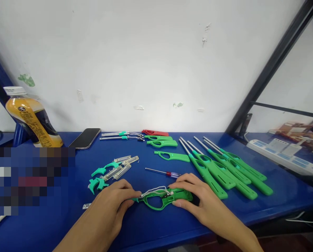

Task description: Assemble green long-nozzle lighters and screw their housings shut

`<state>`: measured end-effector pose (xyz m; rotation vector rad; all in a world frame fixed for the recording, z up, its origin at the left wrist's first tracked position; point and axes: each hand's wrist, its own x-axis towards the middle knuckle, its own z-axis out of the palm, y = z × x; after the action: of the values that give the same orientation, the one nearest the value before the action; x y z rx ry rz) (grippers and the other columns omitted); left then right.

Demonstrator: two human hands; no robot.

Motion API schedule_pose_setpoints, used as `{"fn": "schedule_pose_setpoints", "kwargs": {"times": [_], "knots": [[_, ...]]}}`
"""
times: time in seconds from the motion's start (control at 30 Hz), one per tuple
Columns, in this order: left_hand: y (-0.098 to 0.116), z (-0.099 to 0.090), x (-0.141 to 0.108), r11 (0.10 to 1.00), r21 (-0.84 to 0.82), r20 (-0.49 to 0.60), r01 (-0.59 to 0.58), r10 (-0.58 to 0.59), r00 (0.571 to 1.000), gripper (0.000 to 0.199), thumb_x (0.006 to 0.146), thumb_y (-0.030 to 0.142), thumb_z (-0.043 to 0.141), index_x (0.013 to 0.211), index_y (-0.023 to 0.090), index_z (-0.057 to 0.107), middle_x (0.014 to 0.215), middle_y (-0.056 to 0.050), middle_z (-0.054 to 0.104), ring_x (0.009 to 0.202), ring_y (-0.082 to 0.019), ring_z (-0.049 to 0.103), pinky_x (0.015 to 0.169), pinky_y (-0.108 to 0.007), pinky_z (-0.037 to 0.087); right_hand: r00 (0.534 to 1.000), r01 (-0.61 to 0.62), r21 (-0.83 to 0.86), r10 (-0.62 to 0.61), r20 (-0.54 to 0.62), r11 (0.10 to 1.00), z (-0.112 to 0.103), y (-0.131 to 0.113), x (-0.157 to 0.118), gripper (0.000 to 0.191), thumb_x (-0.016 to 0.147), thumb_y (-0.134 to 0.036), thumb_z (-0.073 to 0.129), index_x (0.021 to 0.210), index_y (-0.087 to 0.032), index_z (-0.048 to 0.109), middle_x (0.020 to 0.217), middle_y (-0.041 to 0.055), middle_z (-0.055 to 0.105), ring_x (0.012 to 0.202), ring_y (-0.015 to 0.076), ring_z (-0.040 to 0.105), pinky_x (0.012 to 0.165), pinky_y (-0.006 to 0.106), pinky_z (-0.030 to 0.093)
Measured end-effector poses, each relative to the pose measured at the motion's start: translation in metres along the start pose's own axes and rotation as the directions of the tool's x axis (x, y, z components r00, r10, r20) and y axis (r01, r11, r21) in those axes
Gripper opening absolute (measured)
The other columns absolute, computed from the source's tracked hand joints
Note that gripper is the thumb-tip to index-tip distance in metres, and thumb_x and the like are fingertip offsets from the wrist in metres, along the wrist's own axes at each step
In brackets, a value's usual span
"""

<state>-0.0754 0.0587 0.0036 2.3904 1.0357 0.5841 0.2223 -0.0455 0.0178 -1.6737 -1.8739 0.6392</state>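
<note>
My right hand [202, 196] is closed round the wide end of an open green lighter handle shell [184, 194], fingers above and thumb below. White and black wires [155, 190] run along the shell's inside. At its narrow end, my left hand [114, 201] pinches a teal collar [136, 200] of a metal lighter tube [87, 205]. The tube's slotted tip sticks out left of the hand; its middle is hidden. A screwdriver [163, 172] with a red and clear handle lies just behind. Teal triggers [94, 183] and clear fuel tanks [122, 171] lie behind my left hand.
Several green lighters [224, 171] lie at right. Behind are green half shells [172, 156], a red shell [156, 133] and wired metal tubes [114, 138]. A phone [86, 138] and a yellow drink bottle [34, 119] are back left. A power strip [284, 155] sits beyond the right frame.
</note>
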Motion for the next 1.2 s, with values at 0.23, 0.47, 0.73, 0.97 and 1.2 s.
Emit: {"fn": "schedule_pose_setpoints", "kwargs": {"times": [0.23, 0.47, 0.73, 0.97, 1.2], "knots": [[-0.008, -0.004, -0.005, 1.0, 0.011, 0.007, 0.018, -0.018, 1.0, 0.043, 0.101, 0.02, 0.051, 0.113, 0.034, 0.09, 0.112, -0.005, 0.079, 0.099, -0.024, 0.075, 0.087, -0.034, 0.057, 1.0, 0.001, -0.008, -0.001, -0.01, 1.0, 0.0, 0.001, 0.0, 0.031, 0.108, -0.052, 0.072, 0.137, -0.04, 0.078, 0.137, 0.0033, 0.068, 0.131, 0.027, 0.064, 0.118, 0.042, 0.048], [0.005, -0.004, -0.006, 0.996, 0.001, -0.077, 0.085, -0.085, 0.993, 0.032, 0.098, 0.027, 0.057, 0.097, 0.033, 0.088, 0.1, -0.003, 0.078, 0.09, -0.025, 0.075, 0.082, -0.034, 0.059, 1.0, 0.009, -0.001, -0.009, -0.018, 1.0, 0.001, 0.001, -0.001, 0.034, 0.107, -0.055, 0.072, 0.138, -0.042, 0.077, 0.137, 0.0027, 0.068, 0.13, 0.0269, 0.064, 0.118, 0.043, 0.049], [0.016, -0.005, -0.006, 0.991, -0.041, -0.125, 0.13, -0.134, 0.983, 0.022, 0.099, 0.034, 0.06, 0.088, 0.03, 0.079, 0.082, -0.001, 0.074, 0.076, -0.023, 0.073, 0.069, -0.031, 0.06, 1.0, 0.008, 0.001, -0.008, -0.016, 1.0, 0.001, 0.002, -0.001, 0.028, 0.107, -0.054, 0.072, 0.131, -0.04, 0.079, 0.136, 0.0024, 0.068, 0.13, 0.0265, 0.064, 0.116, 0.041, 0.049], [0.014, 0.006, -0.005, 0.988, -0.047, -0.154, 0.149, -0.154, 0.976, 0.024, 0.097, 0.034, 0.058, 0.083, 0.03, 0.077, 0.085, -0.002, 0.07, 0.076, -0.023, 0.069, 0.07, -0.033, 0.057, 1.0, 0.012, 0.014, -0.012, -0.006, 1.0, 0.0, 0.0, 0.0, 0.026, 0.108, -0.051, 0.072, 0.131, -0.04, 0.077, 0.136, 0.0019, 0.068, 0.13, 0.0257, 0.064, 0.116, 0.04, 0.048], [0.011, 0.008, -0.003, 0.986, -0.051, -0.166, 0.156, -0.162, 0.973, 0.016, 0.091, 0.03, 0.062, 0.078, 0.027, 0.071, 0.082, -0.001, 0.067, 0.074, -0.023, 0.068, 0.068, -0.033, 0.057, 0.998, 0.055, 0.045, -0.053, -0.041, 0.998, 0.001, -0.006, -0.002, 0.011, 0.109, -0.041, 0.072, 0.116, -0.032, 0.073, 0.127, 0.0026, 0.07, 0.124, 0.0251, 0.065, 0.109, 0.037, 0.05]]}}
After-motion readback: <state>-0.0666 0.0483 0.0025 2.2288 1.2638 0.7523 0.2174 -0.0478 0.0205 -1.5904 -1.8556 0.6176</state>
